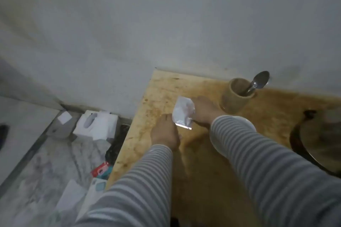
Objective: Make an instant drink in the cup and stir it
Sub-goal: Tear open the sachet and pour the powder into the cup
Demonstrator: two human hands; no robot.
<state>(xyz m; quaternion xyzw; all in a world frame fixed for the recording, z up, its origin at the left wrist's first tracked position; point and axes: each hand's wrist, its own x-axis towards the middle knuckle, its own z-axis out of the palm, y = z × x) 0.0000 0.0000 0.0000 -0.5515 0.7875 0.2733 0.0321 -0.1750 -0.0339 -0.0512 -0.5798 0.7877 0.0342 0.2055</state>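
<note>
A small white sachet (183,112) with a silvery edge is held between both hands above the stained wooden table (162,86). My left hand (165,131) grips its lower left corner. My right hand (203,110) grips its right side. A tan cup (234,101) stands to the right near the wall, with a metal spoon (259,80) resting in it, bowl end up. What the cup contains cannot be seen. Both arms wear grey and white striped sleeves.
A white bowl or plate (245,121) lies partly hidden under my right sleeve. A dark round pot (313,138) sits at the table's right edge. On the marble floor to the left lie a white tissue box (96,123), a white container (61,125) and several packets.
</note>
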